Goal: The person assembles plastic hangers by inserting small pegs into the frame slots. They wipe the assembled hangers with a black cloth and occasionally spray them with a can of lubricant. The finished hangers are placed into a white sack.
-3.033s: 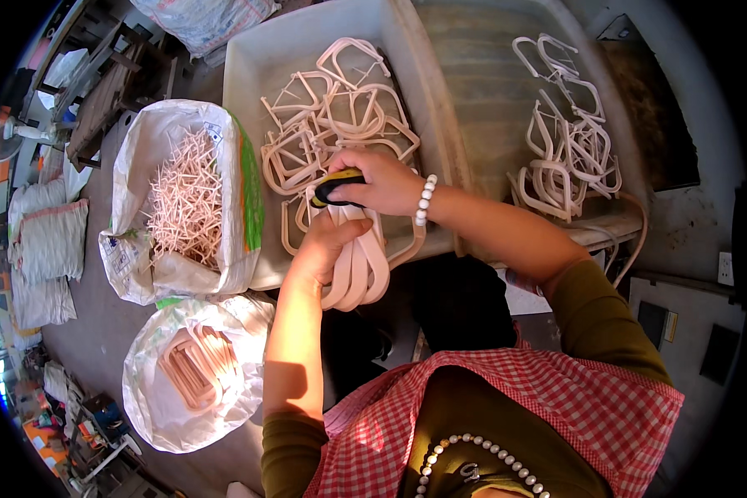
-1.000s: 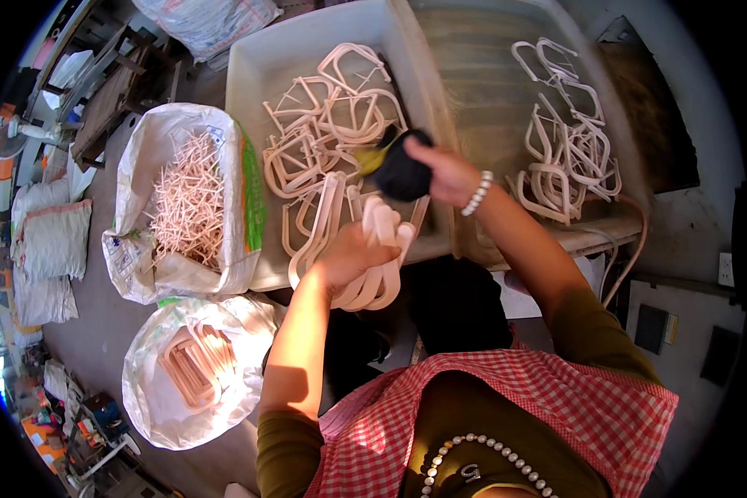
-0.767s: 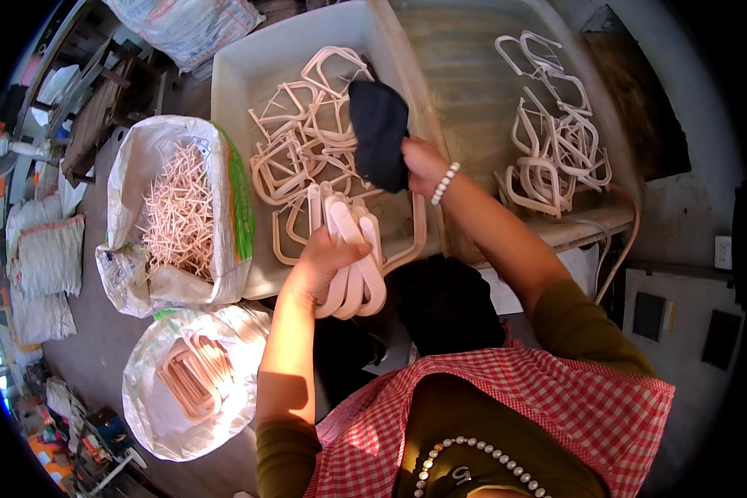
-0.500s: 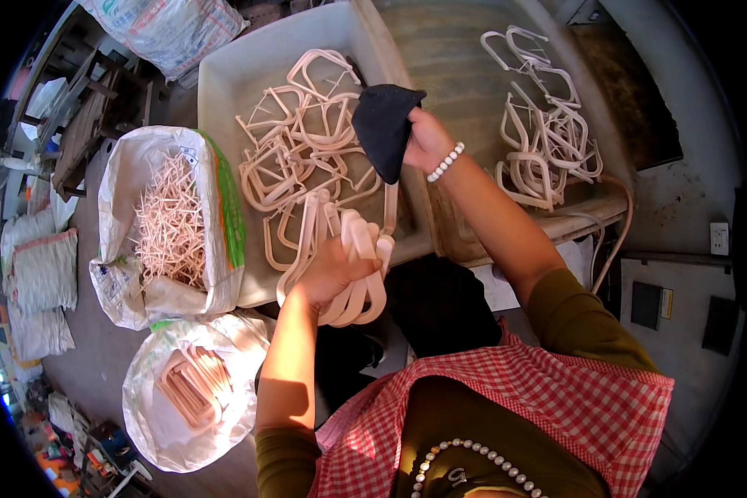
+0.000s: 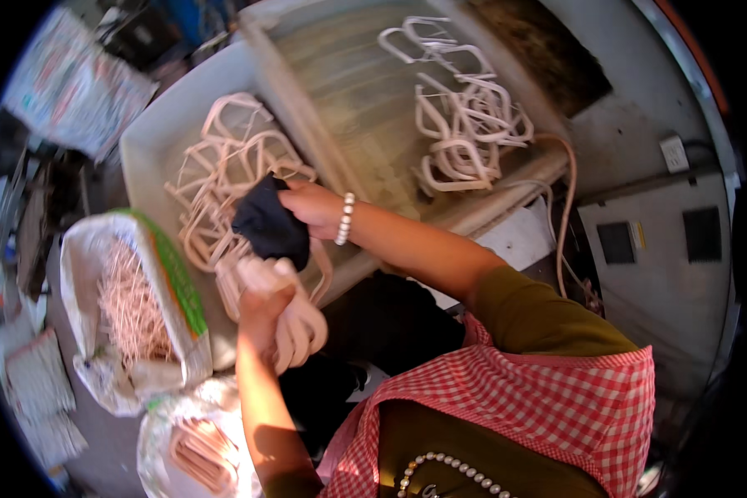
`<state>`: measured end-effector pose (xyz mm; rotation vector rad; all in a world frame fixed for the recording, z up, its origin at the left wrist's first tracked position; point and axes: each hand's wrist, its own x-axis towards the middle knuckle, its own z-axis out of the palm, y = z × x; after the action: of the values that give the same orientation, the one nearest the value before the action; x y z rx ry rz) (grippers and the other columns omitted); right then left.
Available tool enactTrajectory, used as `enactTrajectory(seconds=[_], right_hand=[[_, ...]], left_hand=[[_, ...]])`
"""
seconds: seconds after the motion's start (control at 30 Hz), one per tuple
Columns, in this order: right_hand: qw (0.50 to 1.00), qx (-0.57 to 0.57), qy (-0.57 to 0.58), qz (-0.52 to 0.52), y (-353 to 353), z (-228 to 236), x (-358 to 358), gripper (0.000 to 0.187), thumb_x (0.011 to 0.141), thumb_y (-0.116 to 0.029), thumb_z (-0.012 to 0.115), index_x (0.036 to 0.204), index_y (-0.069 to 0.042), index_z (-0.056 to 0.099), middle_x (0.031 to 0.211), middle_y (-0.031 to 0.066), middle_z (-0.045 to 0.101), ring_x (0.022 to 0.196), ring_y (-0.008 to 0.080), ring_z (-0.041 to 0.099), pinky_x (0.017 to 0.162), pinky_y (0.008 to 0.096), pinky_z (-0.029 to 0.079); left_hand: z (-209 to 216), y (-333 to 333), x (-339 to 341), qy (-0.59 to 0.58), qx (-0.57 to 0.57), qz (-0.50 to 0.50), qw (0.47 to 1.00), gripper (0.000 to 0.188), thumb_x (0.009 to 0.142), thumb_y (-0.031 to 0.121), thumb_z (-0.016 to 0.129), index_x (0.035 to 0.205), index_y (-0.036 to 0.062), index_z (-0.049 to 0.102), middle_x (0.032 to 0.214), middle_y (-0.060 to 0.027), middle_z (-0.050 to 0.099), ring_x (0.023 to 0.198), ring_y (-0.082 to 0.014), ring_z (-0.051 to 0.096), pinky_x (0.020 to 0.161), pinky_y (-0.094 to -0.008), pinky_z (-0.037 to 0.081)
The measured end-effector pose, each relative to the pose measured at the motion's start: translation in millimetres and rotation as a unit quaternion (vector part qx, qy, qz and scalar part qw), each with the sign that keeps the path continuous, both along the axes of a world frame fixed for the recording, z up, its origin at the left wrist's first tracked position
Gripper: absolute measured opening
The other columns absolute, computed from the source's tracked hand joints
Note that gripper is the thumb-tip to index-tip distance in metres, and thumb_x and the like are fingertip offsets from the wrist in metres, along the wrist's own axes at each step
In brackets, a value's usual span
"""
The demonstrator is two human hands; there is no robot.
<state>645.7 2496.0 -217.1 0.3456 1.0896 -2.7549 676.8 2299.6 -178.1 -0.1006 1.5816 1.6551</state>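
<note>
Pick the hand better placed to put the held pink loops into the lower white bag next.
Left, I'd judge: the left hand holds the pink loops and is nearer the lower white bag. The right hand holds the dark cloth, farther away.

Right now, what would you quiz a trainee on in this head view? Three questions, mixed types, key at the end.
1. Which hand holds the soft black cloth item?
2. The left hand holds: A) nothing; B) a bundle of pale pink, round-bent pieces; C) the cloth item.
3. Fill in: as the person sees it, the white bag with a green stripe, full of thin pale pink sticks, stands to the ___ of the off-white plastic tub below the cloth item.

Key: 1. The right hand. 2. B. 3. Left.
</note>
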Motion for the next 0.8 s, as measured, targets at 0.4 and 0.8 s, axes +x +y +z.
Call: enactTrajectory(seconds=[0.4,0.8], right_hand=[[0.720,0.665,-0.198,-0.034,153,-97,9,0.068,0.079,-0.050,0.063,0.117,0.005,0.056,0.112,0.0276,0.059,0.107,0.0392,0.056,0.095,0.0411,0.043],[0.964,0.132,0.043,0.227,-25,28,34,0.057,0.088,-0.033,0.065,0.130,0.000,0.045,0.117,0.0078,0.057,0.106,0.0136,0.055,0.091,0.0293,0.045]], left_hand=[[10,-11,-2,-0.055,0.026,0.098,0.993,0.030,0.080,0.007,0.062,0.107,-0.0010,0.052,0.086,-0.0134,0.061,0.073,-0.0273,0.064,0.065,-0.0375,0.055],[-13,8,-5,-0.150,0.250,0.298,0.909,0.038,0.084,0.022,0.062,0.114,0.0006,0.050,0.099,-0.0137,0.061,0.090,-0.0274,0.062,0.079,-0.0396,0.053]])
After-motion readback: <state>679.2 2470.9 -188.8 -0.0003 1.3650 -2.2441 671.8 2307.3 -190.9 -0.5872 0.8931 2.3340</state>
